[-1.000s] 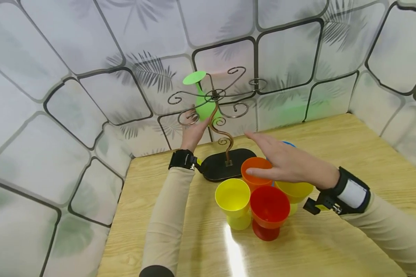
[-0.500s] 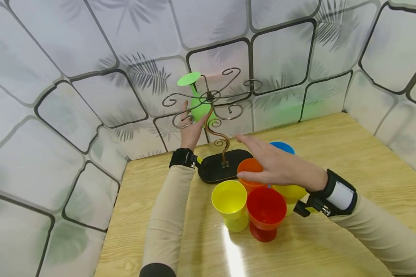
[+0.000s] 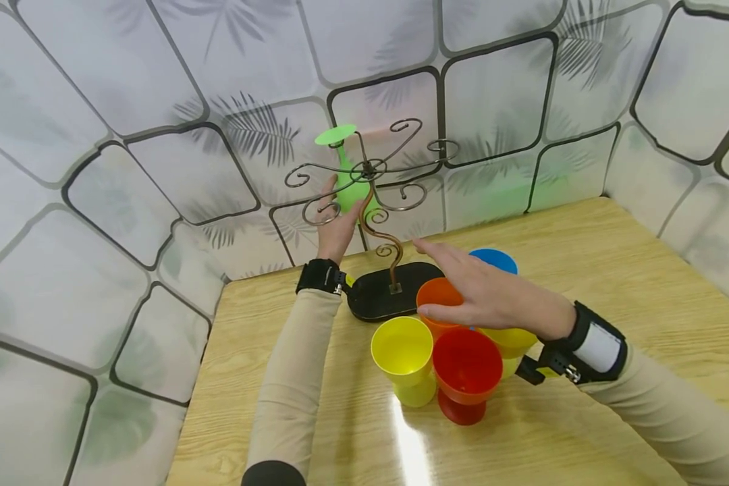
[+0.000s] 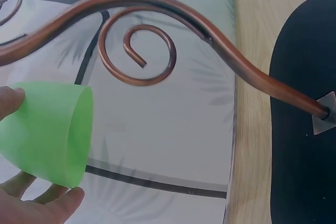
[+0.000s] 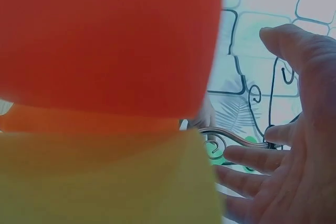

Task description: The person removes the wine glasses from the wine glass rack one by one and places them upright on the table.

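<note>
My left hand grips an upside-down green goblet, its round foot on top, behind the curled arms of a metal stand. The left wrist view shows the fingers and thumb around the green bowl, whose mouth points toward the table. The foot is level with or slightly above the stand's arms; whether they touch, I cannot tell. My right hand, fingers extended, hovers over a cluster of goblets and holds nothing. Beneath or beside it are an orange goblet, a blue one and a yellow one, all partly hidden.
Nearer the front stand another yellow goblet and a red one, both upright. The stand's black oval base sits on the wooden table close to the back edge. Patterned fabric walls surround the table's back and sides.
The head view has shifted slightly. My right hand has drifted a little left over the cups. The green goblet's foot has tipped a little to the right in the last half second.
</note>
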A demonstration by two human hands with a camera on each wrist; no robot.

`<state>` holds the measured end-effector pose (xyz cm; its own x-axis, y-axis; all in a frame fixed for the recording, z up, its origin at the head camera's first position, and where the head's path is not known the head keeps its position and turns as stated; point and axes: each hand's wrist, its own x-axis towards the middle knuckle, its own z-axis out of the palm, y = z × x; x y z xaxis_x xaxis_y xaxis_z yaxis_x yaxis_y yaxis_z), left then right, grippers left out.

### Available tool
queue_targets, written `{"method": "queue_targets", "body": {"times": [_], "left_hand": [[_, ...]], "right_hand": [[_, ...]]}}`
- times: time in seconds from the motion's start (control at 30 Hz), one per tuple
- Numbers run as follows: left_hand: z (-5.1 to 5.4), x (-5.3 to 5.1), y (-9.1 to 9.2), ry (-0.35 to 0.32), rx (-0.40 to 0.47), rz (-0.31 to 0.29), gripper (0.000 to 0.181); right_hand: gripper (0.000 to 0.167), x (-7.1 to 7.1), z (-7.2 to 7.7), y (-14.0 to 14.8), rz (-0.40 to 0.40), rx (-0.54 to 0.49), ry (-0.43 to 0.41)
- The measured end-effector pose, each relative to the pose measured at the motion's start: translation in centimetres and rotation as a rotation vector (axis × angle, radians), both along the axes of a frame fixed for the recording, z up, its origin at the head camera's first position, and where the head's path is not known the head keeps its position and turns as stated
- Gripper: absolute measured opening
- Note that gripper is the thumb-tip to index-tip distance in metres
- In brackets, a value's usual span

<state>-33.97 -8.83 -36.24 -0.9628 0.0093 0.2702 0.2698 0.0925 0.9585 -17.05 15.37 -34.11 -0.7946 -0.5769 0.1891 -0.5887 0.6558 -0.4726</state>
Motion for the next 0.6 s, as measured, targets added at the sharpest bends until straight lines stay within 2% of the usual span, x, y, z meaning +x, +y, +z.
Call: {"method": "queue_targets", "body": {"times": [0.1, 0.17, 0.33, 0.6], "left_hand": [[0.8, 0.6, 0.1, -0.002, -0.008, -0.026, 0.073], [0.6, 0.5, 0.1, 0.004, -0.018, -0.033, 0.073], [-0.4, -0.5, 0.0, 0.023, -0.055, -0.021, 0.075], [-0.3, -0.5, 0.2, 0.054, -0.14, -0.014, 0.073]], "right_hand": [[0.096, 0.1, -0.1, 0.0, 0.002, 0.0, 0.007], [0.096, 0.3, -0.3, 0.0, 0.005, 0.0, 0.01], [0.094, 0.5, -0.5, 0.1, 0.007, -0.016, 0.007], [0.093, 0.7, -0.6, 0.6, -0.003, -0.026, -0.006]]}}
